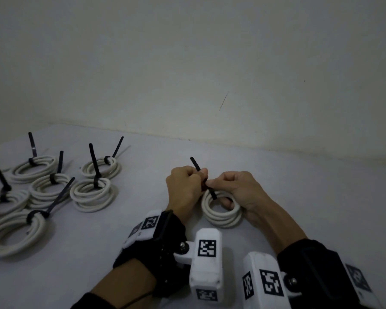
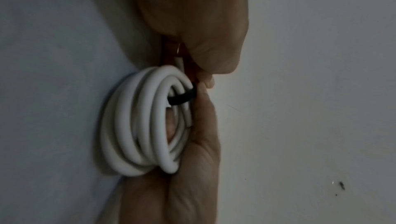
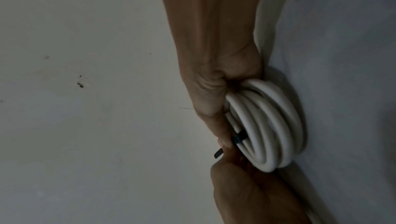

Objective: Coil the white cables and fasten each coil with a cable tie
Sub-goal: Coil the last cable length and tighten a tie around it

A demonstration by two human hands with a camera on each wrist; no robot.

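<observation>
White cable, wound into a coil [image 1: 221, 209] of several loops, lies on the pale grey tabletop [image 1: 299, 197] in front of the person, and a black cable tie [image 1: 202, 179] is looped round its far side. The left hand [image 1: 184, 186] is curled closed, pinching the free tail of the tie, whose tip pokes up and away above the knuckles. The right hand [image 1: 241, 192] grips the coil, with a finger hooked through its centre and thumb and forefinger closed on the tie where it crosses the loops; the two hands touch at that spot. In the left wrist view the coil [image 2: 147, 122] stands edge-on with the black band [image 2: 182, 98] wrapped over its top loops, squeezed between fingertips. The right wrist view shows the same coil [image 3: 268, 129] against the palm, the tie [image 3: 237, 138] emerging between the pinching fingers, its short dark end sticking out to the side. To the left on the table sit several finished coils [image 1: 91, 195], each bound by a black tie with its long tail standing up. Behind the table rises a plain off-white wall [image 1: 187, 63]. Both wrists wear black straps carrying white marker blocks [image 1: 206, 253].
</observation>
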